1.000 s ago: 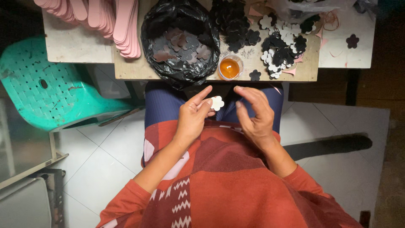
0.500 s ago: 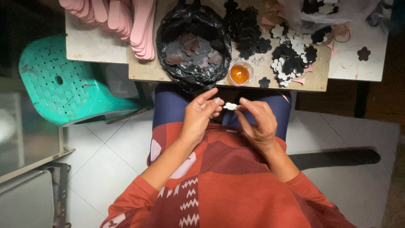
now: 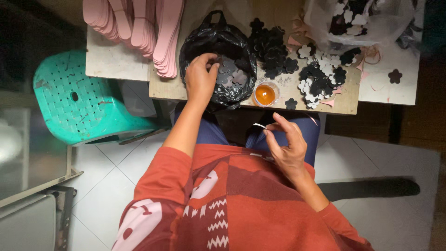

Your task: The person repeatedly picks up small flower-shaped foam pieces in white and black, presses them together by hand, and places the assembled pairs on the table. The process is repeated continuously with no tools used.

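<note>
a thin white cutout piece (image 3: 259, 125) sits pinched edge-on between the thumb and fingertips of the right hand (image 3: 284, 145), held above the lap just below the table edge. the left hand (image 3: 200, 76) reaches into a black plastic bag (image 3: 218, 42) on the wooden board (image 3: 172, 88), fingers curled narrow around dark grey flower cutouts (image 3: 231, 74). just right of the bag stands a small cup of orange glue (image 3: 265, 94). black and white foam flowers (image 3: 320, 81) lie heaped beyond it. pink foam strips (image 3: 153, 28) rest to the left, near a teal stool (image 3: 79, 100).
</note>
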Demonstrator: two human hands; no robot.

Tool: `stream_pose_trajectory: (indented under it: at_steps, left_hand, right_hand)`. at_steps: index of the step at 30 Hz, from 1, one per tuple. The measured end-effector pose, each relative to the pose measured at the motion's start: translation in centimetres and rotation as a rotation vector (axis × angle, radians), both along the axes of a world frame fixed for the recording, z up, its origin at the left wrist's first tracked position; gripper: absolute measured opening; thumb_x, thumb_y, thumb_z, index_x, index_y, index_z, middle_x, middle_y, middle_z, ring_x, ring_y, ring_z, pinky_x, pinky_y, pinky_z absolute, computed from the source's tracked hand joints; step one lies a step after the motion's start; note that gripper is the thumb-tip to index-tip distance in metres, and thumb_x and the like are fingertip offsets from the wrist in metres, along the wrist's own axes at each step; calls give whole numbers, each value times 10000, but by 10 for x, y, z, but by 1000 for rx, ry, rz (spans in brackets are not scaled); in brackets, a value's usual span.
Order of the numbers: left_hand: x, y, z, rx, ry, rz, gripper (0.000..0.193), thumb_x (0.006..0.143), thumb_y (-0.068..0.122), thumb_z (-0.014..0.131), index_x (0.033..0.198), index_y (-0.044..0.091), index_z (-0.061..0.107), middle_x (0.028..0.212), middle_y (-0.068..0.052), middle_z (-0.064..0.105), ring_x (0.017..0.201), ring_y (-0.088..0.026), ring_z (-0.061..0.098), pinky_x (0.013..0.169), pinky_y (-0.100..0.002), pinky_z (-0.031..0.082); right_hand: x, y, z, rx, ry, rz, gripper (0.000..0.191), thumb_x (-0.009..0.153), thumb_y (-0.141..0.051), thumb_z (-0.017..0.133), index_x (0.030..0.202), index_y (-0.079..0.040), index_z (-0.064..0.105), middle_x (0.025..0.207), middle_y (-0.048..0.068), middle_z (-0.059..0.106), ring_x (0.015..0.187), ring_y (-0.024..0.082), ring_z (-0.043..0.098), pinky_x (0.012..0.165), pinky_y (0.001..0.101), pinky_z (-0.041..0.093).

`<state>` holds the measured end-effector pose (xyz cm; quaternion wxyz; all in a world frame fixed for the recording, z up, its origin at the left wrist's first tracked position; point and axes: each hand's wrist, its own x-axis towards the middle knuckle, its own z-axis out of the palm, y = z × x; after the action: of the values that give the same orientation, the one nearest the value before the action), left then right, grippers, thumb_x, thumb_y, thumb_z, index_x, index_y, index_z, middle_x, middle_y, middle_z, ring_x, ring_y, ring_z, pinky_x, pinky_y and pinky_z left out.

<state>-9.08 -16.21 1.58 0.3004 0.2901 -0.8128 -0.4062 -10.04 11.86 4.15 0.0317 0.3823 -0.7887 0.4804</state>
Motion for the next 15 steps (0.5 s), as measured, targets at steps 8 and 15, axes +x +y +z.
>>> stream_pose_trajectory:
  at_steps: [8,15]
  left_hand:
    - [-13,5,10,313,-196,184,132,863,204,802,924,92,770,871,-90,750,798,-196,714,748,-323,533]
    - [11,-7,3,993,217,53,118,913,177,776,915,70,729,893,8,720,821,-87,650,742,-242,539]
  right_hand:
    - [-3,5,-1,25,-37,-21,550,868,50,787,1376,-58,604,1002,72,738,940,166,707,872,291,545]
    - [1,0,-6,-8,-142,-14,554,888,47,770,1403,-38,585,1014,68,740,963,133,709,919,276,548]
